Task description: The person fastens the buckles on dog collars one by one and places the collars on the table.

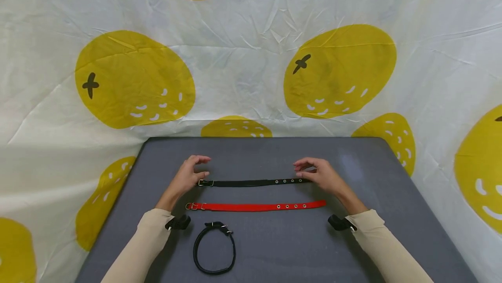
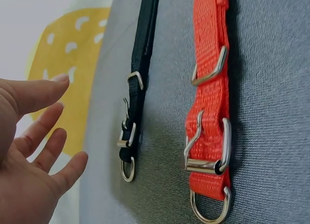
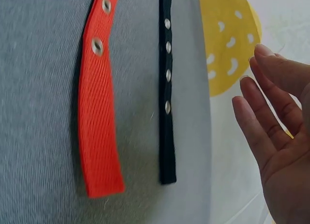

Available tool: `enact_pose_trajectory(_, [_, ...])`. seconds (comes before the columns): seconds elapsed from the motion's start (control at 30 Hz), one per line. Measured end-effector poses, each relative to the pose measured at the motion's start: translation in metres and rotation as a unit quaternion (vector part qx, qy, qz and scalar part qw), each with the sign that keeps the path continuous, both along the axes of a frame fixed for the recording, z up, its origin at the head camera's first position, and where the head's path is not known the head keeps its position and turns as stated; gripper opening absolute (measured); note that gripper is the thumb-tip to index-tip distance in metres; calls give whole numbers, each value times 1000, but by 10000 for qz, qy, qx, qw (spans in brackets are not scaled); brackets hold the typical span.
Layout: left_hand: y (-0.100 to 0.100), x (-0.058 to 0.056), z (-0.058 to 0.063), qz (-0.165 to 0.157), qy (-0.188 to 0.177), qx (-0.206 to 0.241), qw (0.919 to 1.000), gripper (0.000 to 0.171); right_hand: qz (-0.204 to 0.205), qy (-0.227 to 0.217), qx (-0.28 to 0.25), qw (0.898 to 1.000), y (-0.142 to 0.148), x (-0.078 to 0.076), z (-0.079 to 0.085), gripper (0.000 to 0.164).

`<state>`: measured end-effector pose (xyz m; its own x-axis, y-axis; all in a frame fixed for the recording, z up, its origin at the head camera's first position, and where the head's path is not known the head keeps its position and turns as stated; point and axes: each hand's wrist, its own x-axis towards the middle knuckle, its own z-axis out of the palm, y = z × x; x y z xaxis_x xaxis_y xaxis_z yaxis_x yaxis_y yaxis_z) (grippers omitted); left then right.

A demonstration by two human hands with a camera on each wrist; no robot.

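A black buckle collar [image 1: 243, 183] lies stretched out flat across the table, its buckle on the left and its eyelet holes on the right. Nearer to me and parallel to it is a red collar [image 1: 243, 207], also laid straight. My left hand [image 1: 188, 175] hovers by the black collar's buckle end [image 2: 127, 141], fingers loosely bent and holding nothing. Over by the eyelet end [image 3: 167, 137] is my right hand [image 1: 319, 173], likewise holding nothing. In both wrist views the hands are apart from the collars. A second black collar [image 1: 195, 248], buckled into a loop, lies at the front left.
The grey table [image 1: 282, 248] carries all three collars. Behind it hangs a white cloth [image 1: 243, 78] printed with yellow fruit shapes. Dark wrist cameras [image 1: 178, 222] sit at both sleeve cuffs.
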<state>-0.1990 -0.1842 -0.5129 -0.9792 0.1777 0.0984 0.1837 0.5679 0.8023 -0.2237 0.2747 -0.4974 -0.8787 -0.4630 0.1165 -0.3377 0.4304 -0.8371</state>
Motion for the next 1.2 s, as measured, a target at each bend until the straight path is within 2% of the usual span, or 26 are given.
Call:
enact_pose_trajectory(0.1, [-2, -3, -3, -71, -10, -190, 9998, 49, 63, 61, -33, 10000, 2, -1, 4, 30])
enact_pose_trajectory(0.2, [-3, -6, -6, -155, -73, -363, 9992, 51, 76, 116, -95, 9999, 9, -7, -4, 32])
enact_pose_trajectory(0.3, [-5, -8, -9, -199, -77, -504, 9985, 51, 9, 143, -41, 9999, 18, -18, -19, 35])
enact_pose_trajectory(0.47, [-7, -10, -12, -255, -166, -662, 9973, 47, -68, 230, 85, 9997, 25, -26, -25, 38])
enact_pose_trajectory(0.63, [-6, -12, -17, -216, -371, -561, 9975, 46, -97, 233, 189, 9995, 33, -32, -31, 40])
enact_pose_trajectory(0.77, [-5, -15, -21, -216, -337, -500, 9979, 45, -150, 163, 330, 9992, 38, -35, -35, 41])
enact_pose_trajectory(1.03, [-4, -17, -30, -217, -291, -489, 9981, 38, -253, -65, 593, 9979, 43, -34, -43, 41])
enact_pose_trajectory(1.2, [-6, -14, -30, -338, -449, -514, 9971, 36, -364, 34, 782, 9963, 45, -33, -48, 38])
